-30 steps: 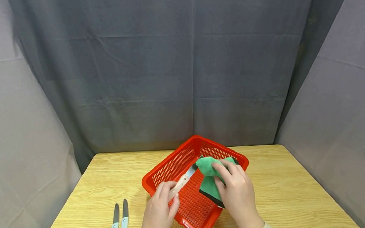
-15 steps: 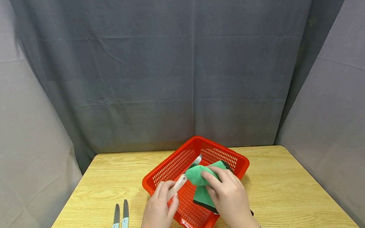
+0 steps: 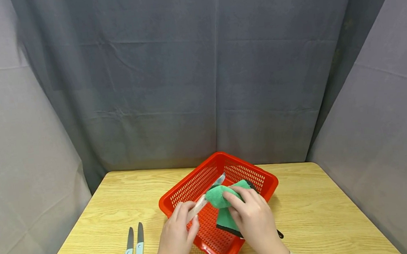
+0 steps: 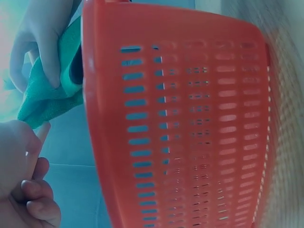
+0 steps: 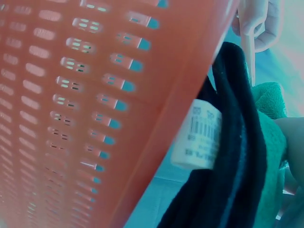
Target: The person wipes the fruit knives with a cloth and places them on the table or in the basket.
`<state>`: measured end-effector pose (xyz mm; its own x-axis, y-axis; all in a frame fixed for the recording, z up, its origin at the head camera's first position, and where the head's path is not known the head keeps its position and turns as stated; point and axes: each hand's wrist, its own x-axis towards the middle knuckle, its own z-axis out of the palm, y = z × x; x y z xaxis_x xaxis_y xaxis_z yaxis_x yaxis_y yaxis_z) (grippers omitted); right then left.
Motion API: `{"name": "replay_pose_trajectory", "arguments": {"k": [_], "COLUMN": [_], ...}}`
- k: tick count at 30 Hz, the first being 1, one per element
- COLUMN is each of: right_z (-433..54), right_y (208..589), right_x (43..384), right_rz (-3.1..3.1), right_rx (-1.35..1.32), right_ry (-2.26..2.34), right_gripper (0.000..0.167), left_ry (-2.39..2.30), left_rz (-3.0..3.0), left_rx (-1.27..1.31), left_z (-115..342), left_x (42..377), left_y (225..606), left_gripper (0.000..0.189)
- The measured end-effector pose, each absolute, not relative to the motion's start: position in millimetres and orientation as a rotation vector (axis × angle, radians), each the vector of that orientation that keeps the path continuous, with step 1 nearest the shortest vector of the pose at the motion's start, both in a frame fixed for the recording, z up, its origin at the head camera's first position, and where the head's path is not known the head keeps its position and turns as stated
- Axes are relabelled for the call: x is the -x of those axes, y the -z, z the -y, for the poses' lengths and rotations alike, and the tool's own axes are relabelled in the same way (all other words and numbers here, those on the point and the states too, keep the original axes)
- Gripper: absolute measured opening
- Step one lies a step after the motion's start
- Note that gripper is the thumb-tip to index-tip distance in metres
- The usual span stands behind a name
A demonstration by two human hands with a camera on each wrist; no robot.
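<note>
Over the red plastic basket (image 3: pixel 166 200), my left hand (image 3: pixel 176 232) grips the pale handle of a knife (image 3: pixel 198 208), whose blade points away to the right. My right hand (image 3: pixel 253 216) pinches a green cloth (image 3: pixel 219 197) with black edging, folded over the blade near the handle. The blade's tip shows beyond the cloth; its middle is hidden. In the left wrist view, thumb and fingers press the cloth (image 4: pixel 47 97) above the basket rim. A white label (image 5: pixel 199 135) with a barcode hangs from the cloth's black edge in the right wrist view.
Two knives (image 3: pixel 138 251) with light blue handles lie side by side on the wooden table (image 3: pixel 95 232), left of the basket. A small black rounded end (image 3: pixel 280 234) shows beside my right wrist. Grey curtains (image 3: pixel 153 87) stand behind and at both sides.
My right hand has slid the cloth down the blade toward the handle, leftward and nearer, uncovering the tip. In the last half second it barely moves. The left hand stays in place.
</note>
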<state>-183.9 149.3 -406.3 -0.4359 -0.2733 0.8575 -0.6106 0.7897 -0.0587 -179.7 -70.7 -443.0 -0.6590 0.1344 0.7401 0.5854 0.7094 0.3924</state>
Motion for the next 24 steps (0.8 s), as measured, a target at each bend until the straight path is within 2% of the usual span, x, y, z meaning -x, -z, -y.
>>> {"name": "replay_pose_trajectory", "arguments": {"k": [24], "right_z": [-167], "right_y": [416], "right_x": [203], "right_rz": [2.080], "right_rx": [-0.550], "right_ry": [-0.408], "right_gripper": [0.052], "left_ry": [0.808], "left_rz": [2.296], "left_rx": [0.591], "left_z": [79], "left_x": [187], "left_y": [453], "left_gripper": [0.032]}}
